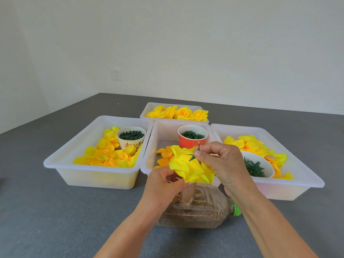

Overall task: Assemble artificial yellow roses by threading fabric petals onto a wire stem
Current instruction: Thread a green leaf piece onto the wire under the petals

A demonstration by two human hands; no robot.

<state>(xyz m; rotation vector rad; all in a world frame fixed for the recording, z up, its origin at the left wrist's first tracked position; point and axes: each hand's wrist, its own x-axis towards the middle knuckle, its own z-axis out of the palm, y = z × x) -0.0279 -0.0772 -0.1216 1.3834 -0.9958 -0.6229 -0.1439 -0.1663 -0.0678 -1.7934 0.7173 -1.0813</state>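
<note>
Two hands work on a half-built yellow rose above a plastic bottle lying on a grey desk.

The left hand (163, 183) curls round the underside of the rose (188, 167), fingers pinching just below the petals, while the right hand (217, 161) pinches a small green star-shaped piece (194, 155) against the rose's top. The rose sits over the bottle (201, 211), which lies on its side, near centre, with a green cap at its right end. Behind stand four white trays: the left tray (61, 164) holds loose yellow petals and a cream cup of dark green bits; the middle tray (149, 164) holds orange petals and a red cup (191, 141); the right tray (297, 175) holds petals and a white bowl (264, 162) of green stars; the far tray (147, 111) holds finished roses.
</note>
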